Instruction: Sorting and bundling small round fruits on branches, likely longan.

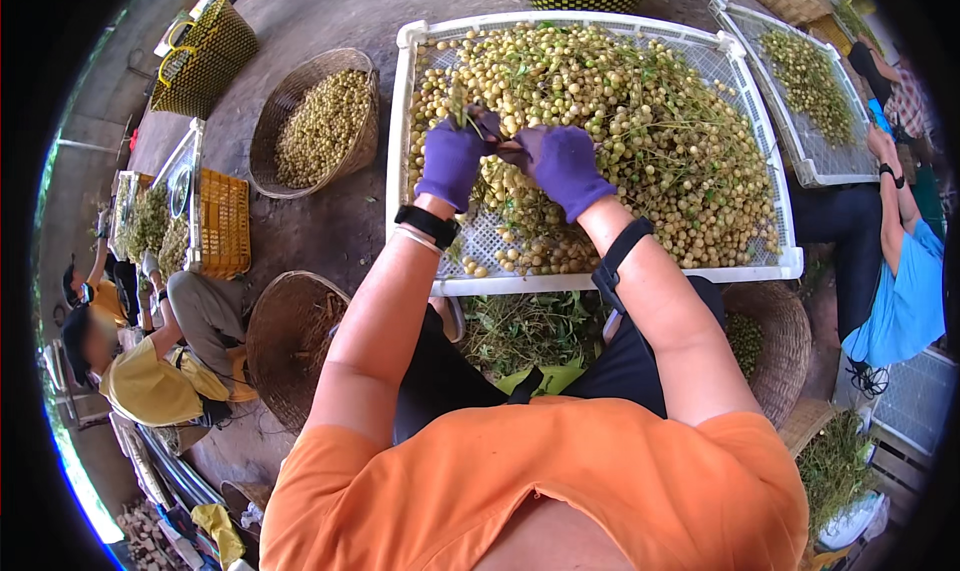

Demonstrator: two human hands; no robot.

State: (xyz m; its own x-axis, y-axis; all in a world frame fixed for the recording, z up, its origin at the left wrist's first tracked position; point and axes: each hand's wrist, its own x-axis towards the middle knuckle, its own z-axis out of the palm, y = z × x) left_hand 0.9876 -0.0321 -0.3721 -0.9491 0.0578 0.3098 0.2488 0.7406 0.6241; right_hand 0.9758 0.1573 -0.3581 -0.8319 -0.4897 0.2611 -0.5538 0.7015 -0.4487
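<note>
My left hand [453,158], in a purple fingerless-looking glove with dark fingertips, pinches a small green sprig [457,104] that stands up from its fingers. Close against it, the gloved fingers of my right hand [564,164] are bent inward. Whatever lies between the right fingertips is hidden. Both hands are above a white plastic mesh tray [480,245] in front of me. A broad heap of small round pale-yellow fruits [645,113] covers much of it, mixed with thin green stems [660,184] and a few greener fruits.
Left stands a woven basket [259,147] of loose fruits, with another basket [281,338] nearer me. A basket [787,338] at right holds darker green fruits. Cut stems [532,331] lie beneath the tray. Co-workers sit left [150,383] and right [900,301] beside similar trays [806,169].
</note>
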